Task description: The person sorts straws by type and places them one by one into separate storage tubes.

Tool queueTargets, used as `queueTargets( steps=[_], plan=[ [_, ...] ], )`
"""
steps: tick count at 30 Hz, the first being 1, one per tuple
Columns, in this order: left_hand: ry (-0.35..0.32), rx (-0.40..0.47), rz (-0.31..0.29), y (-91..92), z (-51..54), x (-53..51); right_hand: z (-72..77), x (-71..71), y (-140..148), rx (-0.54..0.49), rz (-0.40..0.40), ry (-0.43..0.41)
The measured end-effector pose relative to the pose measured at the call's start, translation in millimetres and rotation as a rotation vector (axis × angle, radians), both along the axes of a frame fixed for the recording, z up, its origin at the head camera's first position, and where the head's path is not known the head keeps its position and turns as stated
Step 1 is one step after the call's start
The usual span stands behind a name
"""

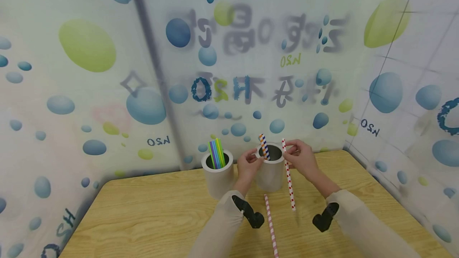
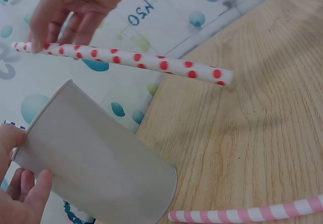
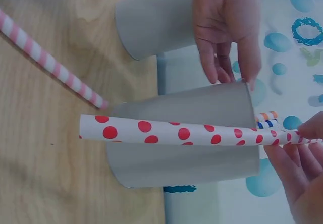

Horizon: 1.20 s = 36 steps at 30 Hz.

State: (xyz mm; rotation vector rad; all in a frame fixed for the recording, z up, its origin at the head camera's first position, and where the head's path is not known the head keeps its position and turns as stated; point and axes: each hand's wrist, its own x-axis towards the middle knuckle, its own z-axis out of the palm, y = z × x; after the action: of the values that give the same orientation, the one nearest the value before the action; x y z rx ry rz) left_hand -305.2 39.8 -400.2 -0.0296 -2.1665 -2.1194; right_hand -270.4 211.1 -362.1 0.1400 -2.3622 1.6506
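Note:
My right hand [image 1: 303,160] pinches a white paper straw with red dots [image 1: 289,184] near its top end. The straw slants down just outside the right-hand grey cup [image 1: 269,176], its lower end above the table. At that cup's left side my left hand [image 1: 247,168] grips the rim with thumb and fingers. Orange-striped and blue-striped straws [image 1: 264,147] stand inside the cup, leaning to the left. In the right wrist view the dotted straw [image 3: 184,133] crosses in front of the cup [image 3: 202,168]. A pink-and-white striped straw [image 1: 270,226] lies on the table before the cup.
A second grey cup [image 1: 218,182] stands to the left, with several green, blue and purple straws [image 1: 217,154] in it. Both cups are near the back edge of the wooden table [image 1: 150,218]. Behind it hangs a patterned curtain [image 1: 143,142].

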Motion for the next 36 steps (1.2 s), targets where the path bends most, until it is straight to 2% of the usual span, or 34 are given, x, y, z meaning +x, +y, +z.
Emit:
queueTargets(
  steps=[3, 21, 30, 36],
  plan=[
    [-0.002, -0.025, 0.002, -0.5, 0.7, 0.4, 8.3, -8.0, -0.8, 0.016, -0.010, 0.018],
    [-0.022, -0.008, -0.005, -0.4, 0.7, 1.1, 67.3, -43.5, -8.7, 0.069, -0.085, 0.104],
    [-0.020, -0.005, -0.004, 0.1, 1.7, 1.3, 88.0, -56.7, -11.6, 0.039, -0.127, 0.170],
    [-0.034, -0.005, 0.005, 0.4, 1.9, 0.8, 93.1, -60.7, -15.9, 0.036, -0.128, 0.224]
  ],
)
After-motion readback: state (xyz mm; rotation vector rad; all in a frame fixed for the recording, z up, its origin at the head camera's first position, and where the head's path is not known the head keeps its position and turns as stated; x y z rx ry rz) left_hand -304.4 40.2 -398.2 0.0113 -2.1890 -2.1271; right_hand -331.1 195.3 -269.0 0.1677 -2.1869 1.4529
